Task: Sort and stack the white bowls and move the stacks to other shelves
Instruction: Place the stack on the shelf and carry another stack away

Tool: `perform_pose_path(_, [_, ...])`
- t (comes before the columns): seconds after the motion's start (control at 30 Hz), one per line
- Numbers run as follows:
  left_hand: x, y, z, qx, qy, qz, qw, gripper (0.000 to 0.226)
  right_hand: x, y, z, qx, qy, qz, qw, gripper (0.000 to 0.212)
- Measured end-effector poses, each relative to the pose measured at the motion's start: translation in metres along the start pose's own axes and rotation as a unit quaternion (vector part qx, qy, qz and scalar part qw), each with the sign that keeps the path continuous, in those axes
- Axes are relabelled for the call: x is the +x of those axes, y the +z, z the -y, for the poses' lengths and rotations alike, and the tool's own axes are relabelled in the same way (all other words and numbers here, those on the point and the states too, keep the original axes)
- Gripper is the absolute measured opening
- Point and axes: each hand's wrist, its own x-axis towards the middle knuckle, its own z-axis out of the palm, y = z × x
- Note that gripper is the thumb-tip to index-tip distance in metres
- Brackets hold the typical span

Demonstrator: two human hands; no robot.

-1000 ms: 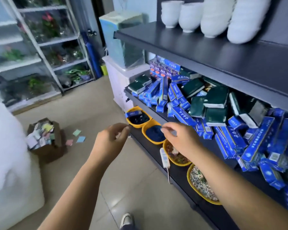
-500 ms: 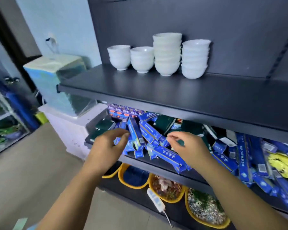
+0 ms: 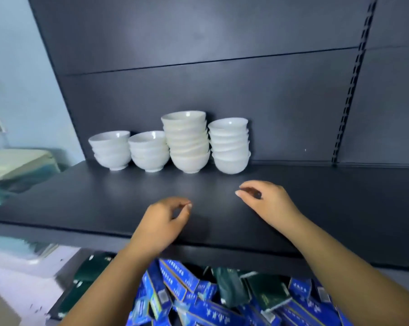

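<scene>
Several stacks of white bowls stand in a row at the back of a dark shelf (image 3: 81, 198): a short stack (image 3: 110, 150) at the left, a second short stack (image 3: 149, 151), a tall stack (image 3: 187, 142) and a slightly lower stack (image 3: 229, 145) at the right. My left hand (image 3: 166, 222) hovers over the shelf's front part, fingers loosely curled, holding nothing. My right hand (image 3: 267, 201) hovers a little farther in, in front of the right stack, fingers loosely curled and empty. Both hands are apart from the bowls.
Under the shelf lies a heap of blue boxes (image 3: 189, 300) and dark green boxes (image 3: 267, 290). A pale blue wall (image 3: 15, 85) and a white and blue container (image 3: 17, 163) are at the left. A slotted upright (image 3: 354, 74) runs up the back panel at the right.
The view has swung up from the floor and lower shelves to the bowl shelf. Both hands have risen from the box shelf level to above the bowl shelf, closer to the stacks.
</scene>
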Motion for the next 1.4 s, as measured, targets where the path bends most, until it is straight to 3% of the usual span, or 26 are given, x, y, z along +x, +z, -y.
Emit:
perform_pose_path(0.07, [0.027, 0.011, 0.012, 0.028, -0.007, 0.007, 1.0, 0.019, 0.04, 0.007, -0.016, 0.008, 0.039, 0.006, 0.999, 0.034])
perform_pose_path(0.23, [0.061, 0.032, 0.033, 0.043, -0.03, 0.011, 0.999, 0.016, 0.122, 0.035, -0.055, 0.126, 0.111, -0.021, 0.986, 0.065])
perform_pose_path(0.47, [0.066, 0.037, 0.045, 0.021, -0.025, 0.045, 0.998, 0.018, 0.169, 0.055, -0.069, 0.243, 0.08, -0.048, 0.966, 0.098])
perform_pose_path(0.67, [0.067, 0.034, 0.046, -0.02, -0.079, 0.075, 0.994, 0.02, 0.168, 0.053, -0.072, 0.268, 0.08, -0.042, 0.959, 0.096])
perform_pose_path(0.97, [0.064, 0.031, 0.046, -0.052, -0.055, 0.114, 0.991, 0.019, 0.115, 0.045, -0.051, 0.258, 0.094, -0.05, 0.96, 0.097])
perform_pose_path(1.07, [0.066, 0.029, 0.041, -0.162, -0.094, 0.107, 0.976, 0.016, 0.089, 0.04, -0.04, 0.246, 0.105, -0.035, 0.963, 0.102])
perform_pose_path(1.13, [0.065, 0.028, 0.036, -0.25, -0.119, 0.125, 0.953, 0.039, 0.069, 0.039, -0.029, 0.236, 0.109, -0.02, 0.966, 0.11])
perform_pose_path(1.23, [0.064, 0.03, 0.028, -0.318, -0.081, 0.165, 0.93, 0.064, 0.042, 0.038, -0.012, 0.226, 0.099, 0.0, 0.969, 0.1])
perform_pose_path(1.33, [0.066, 0.036, 0.019, -0.364, 0.012, 0.192, 0.911, 0.056, 0.021, 0.042, 0.001, 0.215, 0.099, -0.013, 0.971, 0.075])
perform_pose_path(1.4, [0.069, 0.041, 0.017, -0.397, 0.037, 0.184, 0.899, 0.063, 0.013, 0.046, 0.005, 0.183, 0.101, -0.024, 0.978, 0.075])
